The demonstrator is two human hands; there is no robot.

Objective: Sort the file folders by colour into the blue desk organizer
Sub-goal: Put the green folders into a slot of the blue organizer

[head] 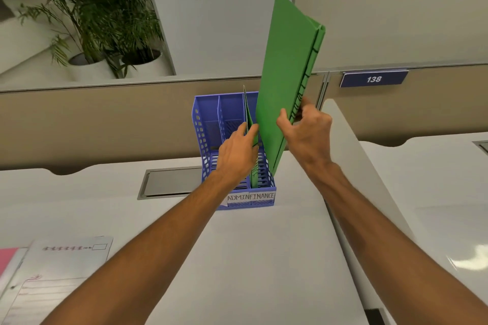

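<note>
Two green file folders are showing, and one blue perforated plastic desk organizer (pixel 207 124) is standing on the white bench (pixel 264 258) against the beige partition. The organizer is offering three upright slots. Two front labels are reading ADMIN and FINANCE, while the left forearm is covering the front of the third.

The right hand (pixel 307 134) is holding the tall green card file folder (pixel 285 74) by its open edge, with the thumb lying on the near face and the fingers curling round behind, clamped on the card. This folder is tilting up and away, with its lower corner dipping into the rightmost slot above FINANCE. It is showing a plain matt green face, with black hand-drawn marks running down along the open edge.

The left hand (pixel 236 153) is pinching the second green file folder (pixel 249 113), thumb and fingers closing on either side of its upper edge. That folder is standing on edge inside the organizer, seemingly in the same right slot close by the divider, though the hand is hiding much of it.

At lower left, one white printed form sheet (pixel 60 272) is lying on the bench beside one pink flat sheet (pixel 7 258). One grey metal cable flap (pixel 171 182) is sitting in the bench left of the organizer. One blue number plate (pixel 373 78) reading 138 is hanging on the partition, and two potted palms (pixel 92 16) are standing behind it.
</note>
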